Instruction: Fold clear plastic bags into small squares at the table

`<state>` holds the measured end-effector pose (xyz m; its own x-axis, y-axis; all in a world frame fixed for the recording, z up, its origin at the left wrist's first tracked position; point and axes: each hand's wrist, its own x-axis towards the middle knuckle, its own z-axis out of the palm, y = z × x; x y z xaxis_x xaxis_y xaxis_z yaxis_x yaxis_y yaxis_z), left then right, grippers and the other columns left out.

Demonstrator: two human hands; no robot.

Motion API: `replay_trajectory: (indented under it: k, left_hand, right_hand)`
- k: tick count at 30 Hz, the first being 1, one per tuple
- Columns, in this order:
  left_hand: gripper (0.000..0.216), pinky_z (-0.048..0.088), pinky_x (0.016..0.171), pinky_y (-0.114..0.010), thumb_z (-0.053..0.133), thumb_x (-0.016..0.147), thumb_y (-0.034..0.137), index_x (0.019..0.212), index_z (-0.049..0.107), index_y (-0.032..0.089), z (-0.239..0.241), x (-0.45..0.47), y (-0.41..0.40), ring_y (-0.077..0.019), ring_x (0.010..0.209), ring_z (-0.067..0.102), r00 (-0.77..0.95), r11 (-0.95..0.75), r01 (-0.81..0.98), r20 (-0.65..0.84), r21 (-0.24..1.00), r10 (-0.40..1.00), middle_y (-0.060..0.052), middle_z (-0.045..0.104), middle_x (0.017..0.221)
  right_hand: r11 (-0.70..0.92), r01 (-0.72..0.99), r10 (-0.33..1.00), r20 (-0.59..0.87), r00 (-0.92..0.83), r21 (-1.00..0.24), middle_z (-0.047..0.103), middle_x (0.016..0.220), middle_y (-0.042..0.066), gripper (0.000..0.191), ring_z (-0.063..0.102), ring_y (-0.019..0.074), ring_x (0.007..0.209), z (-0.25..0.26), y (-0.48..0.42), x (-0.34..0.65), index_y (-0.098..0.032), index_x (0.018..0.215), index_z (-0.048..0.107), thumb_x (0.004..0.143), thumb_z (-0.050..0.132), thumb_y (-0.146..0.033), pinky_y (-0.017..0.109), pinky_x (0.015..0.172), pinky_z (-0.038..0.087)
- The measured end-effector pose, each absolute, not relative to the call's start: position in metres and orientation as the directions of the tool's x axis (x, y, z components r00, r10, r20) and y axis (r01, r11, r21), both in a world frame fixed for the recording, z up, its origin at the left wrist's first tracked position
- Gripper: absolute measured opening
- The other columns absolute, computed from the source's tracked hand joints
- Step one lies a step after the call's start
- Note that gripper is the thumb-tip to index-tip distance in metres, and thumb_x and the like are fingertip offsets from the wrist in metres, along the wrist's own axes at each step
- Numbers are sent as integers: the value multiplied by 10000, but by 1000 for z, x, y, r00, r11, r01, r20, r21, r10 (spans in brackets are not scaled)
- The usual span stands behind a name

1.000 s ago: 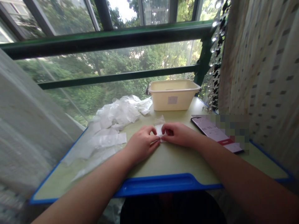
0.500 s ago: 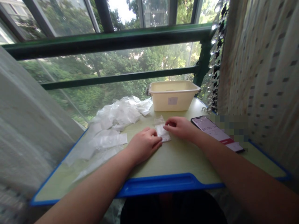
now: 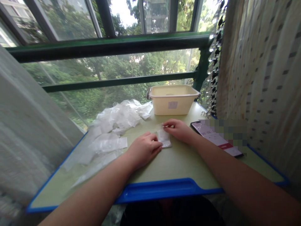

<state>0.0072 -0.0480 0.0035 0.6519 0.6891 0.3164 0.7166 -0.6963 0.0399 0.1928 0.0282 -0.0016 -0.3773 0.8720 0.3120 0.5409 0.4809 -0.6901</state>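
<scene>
A small clear plastic bag (image 3: 164,138) with white contents lies on the green tabletop (image 3: 178,163) between my hands. My left hand (image 3: 143,149) rests on the table with its fingers curled, pressing the bag's left edge. My right hand (image 3: 179,129) pinches the bag's far top edge with thumb and fingers closed. Both forearms reach in from the lower corners of the head view.
A heap of clear plastic bags (image 3: 117,121) lies at the left, with flat ones (image 3: 107,144) nearer me. A cream plastic tub (image 3: 172,99) stands at the back. A phone (image 3: 217,138) lies at the right. Blue rim (image 3: 162,190) edges the table; curtains hang on both sides.
My hands have drawn apart: the right hand slid from the bag's middle to its far top edge, the left stayed on its left edge. The view tilted slightly down.
</scene>
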Motion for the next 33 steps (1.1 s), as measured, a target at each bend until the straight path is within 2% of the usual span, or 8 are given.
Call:
replay_trajectory:
  k: [4,9,11,14,16,19,27,33]
  left_hand:
    - [269,383,695,-264,384,866,301,880,642,226,3,7,-49,-159,795,482,654,-695,719,306,34,692,-38,557,839]
    - [236,386,687,-263,406,855,279,886,634,225,3,8,-50,-160,788,486,658,-692,722,302,11,690,-36,561,836]
    - [227,388,688,-262,412,852,269,885,631,221,4,9,-50,-161,790,489,662,-693,721,298,1,688,-37,563,837]
    - [233,390,686,-261,402,857,261,878,630,216,4,10,-50,-160,788,492,666,-695,719,295,-9,685,-39,564,833]
    - [238,388,681,-262,396,859,257,876,630,218,4,10,-50,-160,783,491,670,-697,717,295,-20,681,-38,565,827]
    - [237,385,670,-262,396,859,254,875,630,223,4,10,-51,-160,776,487,677,-700,713,297,-37,674,-36,564,820]
    - [249,388,651,-252,387,863,248,866,634,217,5,12,-52,-149,742,481,685,-705,707,309,-60,660,-39,558,795]
    - [243,395,670,-254,391,862,255,867,632,221,5,11,-52,-151,766,489,678,-701,712,308,-50,667,-39,560,805]
  right_hand:
    - [571,463,798,326,-508,-677,647,898,29,194,576,144,832,0,28,198,-193,724,693,678,520,-117,244,781,427]
    - [510,436,833,300,-465,-741,639,926,41,190,572,160,865,5,26,198,-174,698,673,666,498,-106,268,804,420]
    - [439,441,878,269,-396,-783,621,945,55,209,572,155,791,5,25,195,-153,833,645,661,526,-142,273,724,445]
    - [339,480,926,194,-325,-809,564,1066,97,557,551,143,735,1,25,189,-134,1155,493,627,627,-253,267,654,451]
    - [344,552,927,181,-329,-759,558,1076,101,701,538,147,750,-2,26,186,-141,1242,422,605,666,-304,275,688,440]
    - [339,640,936,179,-303,-690,602,968,77,572,536,149,747,-5,28,184,-138,1185,499,653,628,-303,268,707,425]
    - [339,560,920,142,-364,-756,636,766,26,247,547,135,674,-1,27,183,-140,892,650,704,543,-262,212,591,418]
    - [508,532,854,313,-416,-678,610,815,27,171,533,117,667,0,24,184,-161,818,654,686,553,-203,215,618,430]
